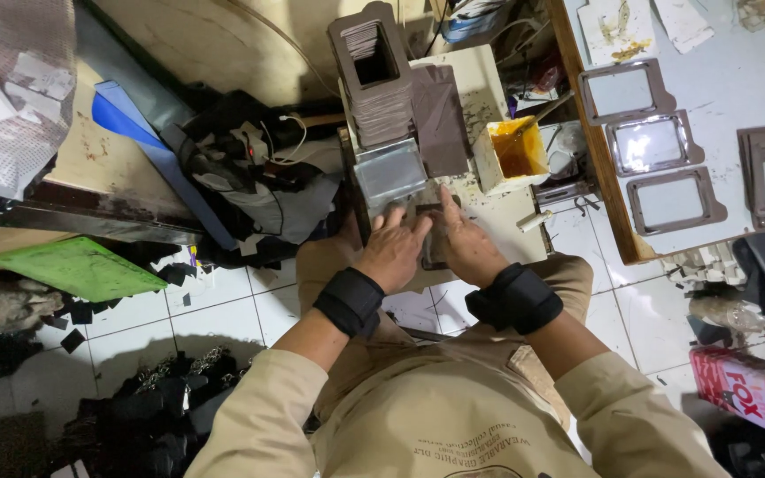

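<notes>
Green sheet (77,265) far left on floor, black scraps beside it. Your left hand (393,248) flat, fingers together, pressing on brown frame piece (428,232) on small work stand (489,208); clear plastic sheet (389,173) just above fingertips. Your right hand (464,241) alongside, fingers extended, pressing same piece. Stack of brown frames (381,93) behind. Tub of yellow glue (511,152) right of stack. Three finished frames (652,142) on table (728,80) far right.
</notes>
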